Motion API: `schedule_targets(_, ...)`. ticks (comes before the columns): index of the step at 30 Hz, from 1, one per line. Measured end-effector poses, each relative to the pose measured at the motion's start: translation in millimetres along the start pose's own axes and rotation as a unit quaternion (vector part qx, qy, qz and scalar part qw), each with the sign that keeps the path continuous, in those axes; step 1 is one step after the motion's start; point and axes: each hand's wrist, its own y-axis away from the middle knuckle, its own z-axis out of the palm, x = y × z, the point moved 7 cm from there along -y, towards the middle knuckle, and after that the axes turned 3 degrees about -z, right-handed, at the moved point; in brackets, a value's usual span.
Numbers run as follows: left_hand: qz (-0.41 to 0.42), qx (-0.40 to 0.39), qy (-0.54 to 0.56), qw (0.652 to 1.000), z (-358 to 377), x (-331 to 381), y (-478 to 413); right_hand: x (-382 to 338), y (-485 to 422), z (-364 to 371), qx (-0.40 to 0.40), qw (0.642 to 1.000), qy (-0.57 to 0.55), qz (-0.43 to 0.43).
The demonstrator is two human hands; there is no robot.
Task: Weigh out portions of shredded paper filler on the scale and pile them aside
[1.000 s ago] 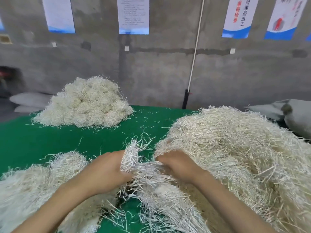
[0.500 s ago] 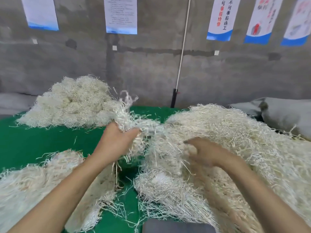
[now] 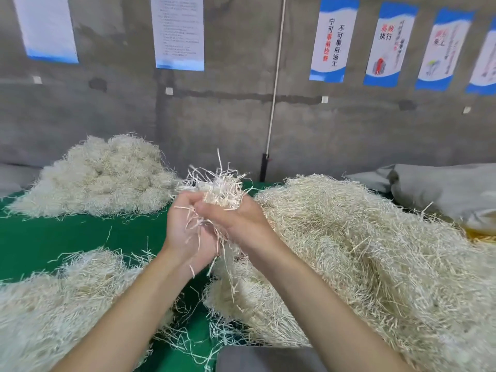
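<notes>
The left hand (image 3: 185, 226) and right hand (image 3: 239, 221) curl together round a clump of shredded paper (image 3: 220, 189) above the middle of the surface (image 3: 67, 237); strands (image 3: 214, 253) dangle loose and may drop, leaving the portion short.

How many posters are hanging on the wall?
6 posters: one at far left, one left of the cord, four in a row at right, the last cut off by the frame; more may hang beyond.
</notes>
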Motion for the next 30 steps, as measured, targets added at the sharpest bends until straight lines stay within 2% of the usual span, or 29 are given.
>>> schedule_targets(2,-0.058,-0.047,0.067,0.995,3.5,0.3,6.0,4.4,1.5,-6.5,0.011,0.999,0.037,0.005)
schedule_targets(3,-0.078,-0.077,0.037,0.993,5.5,-1.3,10.8,5.2,6.8,-9.5,0.006,0.999,0.053,0.001)
schedule_targets(5,-0.107,-0.101,-0.098,0.984,4.2,-6.7,21.6,16.9,17.0,-22.5,0.017,0.995,0.099,0.019)
schedule_targets(7,-0.106,-0.053,-0.225,0.967,-7.4,-8.9,24.0,31.4,29.5,-37.5,0.06,0.988,0.124,0.074)
schedule_targets(9,-0.055,0.015,-0.283,0.957,-21.8,-6.8,25.3,38.2,35.9,-50.8,0.102,0.986,0.096,0.089)
schedule_targets(13,0.053,0.134,-0.226,0.963,-46.3,1.6,43.3,30.9,39.6,-77.4,0.165,0.983,-0.03,0.081)
schedule_targets(15,0.015,0.133,-0.232,0.963,-48.3,-17.7,55.7,26.0,39.8,-86.2,0.17,0.976,-0.105,0.087)
schedule_targets(18,-0.066,0.102,-0.246,0.962,-33.8,-69.8,81.3,17.8,48.1,-79.5,0.165,0.971,-0.15,0.082)
schedule_targets(21,-0.121,0.018,-0.145,0.982,-6.5,-112.3,91.7,15.8,67.6,-66.7,0.16,0.968,-0.175,0.079)
schedule_targets(23,-0.124,-0.03,-0.077,0.989,11.5,-117.2,93.1,15.0,85.7,-62.7,0.142,0.984,-0.065,0.084)
schedule_targets(24,-0.106,-0.049,-0.081,0.99,20.6,-112.5,92.5,18.4,94.3,-62.3,0.125,0.988,0.016,0.091)
schedule_targets(26,-0.073,-0.029,-0.122,0.989,31.0,-101.4,92.5,26.4,112.6,-63.5,0.102,0.982,0.129,0.095)
schedule_targets(28,-0.059,0.032,-0.223,0.973,28.0,-97.8,90.9,32.3,127.3,-68.0,0.085,0.975,0.188,0.08)
schedule_targets(30,-0.048,0.094,-0.361,0.927,17.9,-102.7,92.3,27.2,137.3,-70.4,0.054,0.966,0.251,0.041)
